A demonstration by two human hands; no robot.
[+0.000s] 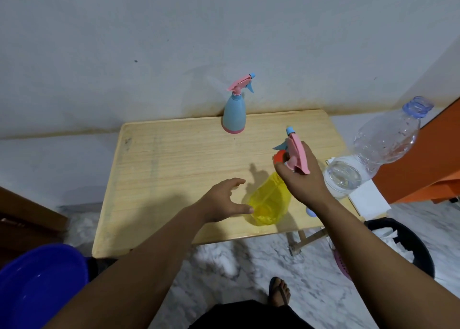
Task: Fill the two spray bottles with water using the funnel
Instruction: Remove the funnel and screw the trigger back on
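Right hand [302,176] grips pink spray head [297,154]; left hand [225,200], fingers released, nears yellow funnel [270,200]. Risk: elbowing the uncapped water bottle [373,152] over.

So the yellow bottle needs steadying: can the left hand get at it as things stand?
Probably yes: the open left hand sits right beside the translucent yellow plastic spray bottle, with nothing between them.

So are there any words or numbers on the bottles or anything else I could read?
No, there is nothing to read here.
Blue spray bottle: plain, no label.
Yellow spray bottle: plain see-through plastic, no words.
Spray top in the right hand: no writing.
Big clear water bottle: no label showing.
White paper under it: blank as far as it shows.
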